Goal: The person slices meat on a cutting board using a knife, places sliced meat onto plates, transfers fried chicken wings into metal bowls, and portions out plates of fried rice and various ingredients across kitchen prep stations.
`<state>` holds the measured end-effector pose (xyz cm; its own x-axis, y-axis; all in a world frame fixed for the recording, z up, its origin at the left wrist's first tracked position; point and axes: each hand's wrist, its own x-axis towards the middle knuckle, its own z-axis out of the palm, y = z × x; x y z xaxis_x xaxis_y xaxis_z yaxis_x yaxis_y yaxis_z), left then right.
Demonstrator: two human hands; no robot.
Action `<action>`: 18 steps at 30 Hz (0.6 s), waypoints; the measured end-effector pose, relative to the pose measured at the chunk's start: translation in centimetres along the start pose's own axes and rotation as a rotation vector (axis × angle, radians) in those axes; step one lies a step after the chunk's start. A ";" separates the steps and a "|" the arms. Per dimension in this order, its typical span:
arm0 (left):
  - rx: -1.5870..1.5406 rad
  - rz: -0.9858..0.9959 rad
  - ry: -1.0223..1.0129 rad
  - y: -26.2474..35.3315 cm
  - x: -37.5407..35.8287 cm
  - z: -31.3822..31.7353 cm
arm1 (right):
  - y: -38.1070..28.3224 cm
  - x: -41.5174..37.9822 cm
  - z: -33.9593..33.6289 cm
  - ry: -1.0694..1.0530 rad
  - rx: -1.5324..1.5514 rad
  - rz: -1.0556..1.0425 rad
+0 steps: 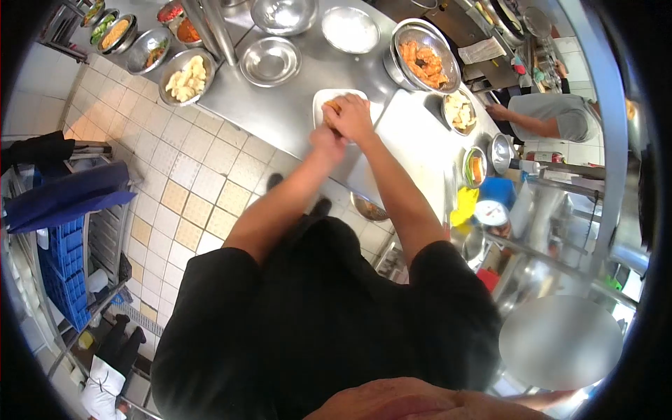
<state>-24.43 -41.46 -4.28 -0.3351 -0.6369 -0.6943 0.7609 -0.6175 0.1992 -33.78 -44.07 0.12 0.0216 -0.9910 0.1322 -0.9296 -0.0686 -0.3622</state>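
Both hands meet over a white square dish (pixel 320 98) at the near edge of the steel counter. My right hand (pixel 352 115) has its fingers curled over an orange-brown piece of food (pixel 332 107), whose kind I cannot make out. Just below it, my left hand (pixel 327 138) is closed and pressed against the right one. Its fingers are partly hidden and slightly blurred, so what it grips does not show. A white cutting board (pixel 413 133) lies right beside the dish.
Steel bowls line the counter (pixel 231 105): pale chunks in one bowl (pixel 185 77), orange-coated pieces in a colander (pixel 428 59), pale slices in another bowl (pixel 459 112). A person in a grey shirt (pixel 553 115) stands at the right. Blue crates (pixel 64 273) fill a rack at the left.
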 end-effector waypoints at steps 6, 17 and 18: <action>0.178 -0.166 0.013 2.7 -3.1 1.2 | -0.3 -0.5 -1.1 0.080 0.163 -0.101; 0.525 -0.371 -0.112 8.0 -5.4 -0.7 | 11.6 0.3 -8.0 0.785 0.458 0.417; 0.587 -0.393 -0.150 8.2 -5.0 -1.3 | 12.8 0.4 -8.7 0.864 0.514 0.505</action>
<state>-15.78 -42.72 -0.11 -0.6278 -0.3472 -0.6967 0.1587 -0.9333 0.3221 -48.85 -44.34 3.59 -0.7621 -0.5201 0.3856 -0.4934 0.0809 -0.8660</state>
